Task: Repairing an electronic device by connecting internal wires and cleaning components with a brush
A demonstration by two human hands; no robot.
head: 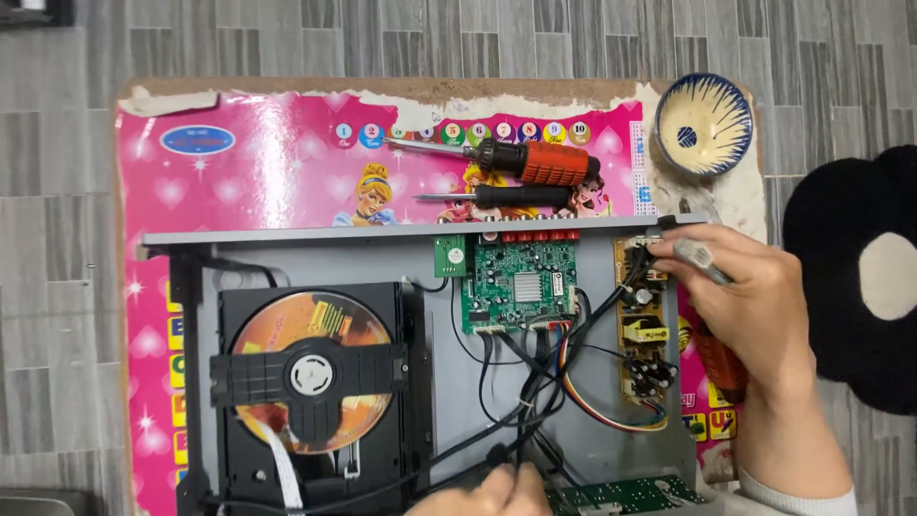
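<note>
An opened grey disc player chassis (449, 401) lies on a pink cartoon mat (258, 172). My right hand (755, 306) grips a grey-tipped tool (702, 256) at the chassis's back right corner, just above the yellow power board (645, 330). An orange handle (723, 368) shows under that wrist. My left hand (497, 495) is cut off by the bottom edge and rests at the bundle of black wires (530, 382) near the front. A green main board (521, 285) sits at the back middle. The black disc drive (315, 375), with an orange disc in it, fills the left.
Two screwdrivers lie on the mat behind the chassis: one with an orange handle (540, 162), one black (506, 198). A blue-and-white bowl (704, 124) stands at the back right corner. A black-and-white cushion (860, 277) lies to the right. A green front-panel board (626, 495) sits by the front edge.
</note>
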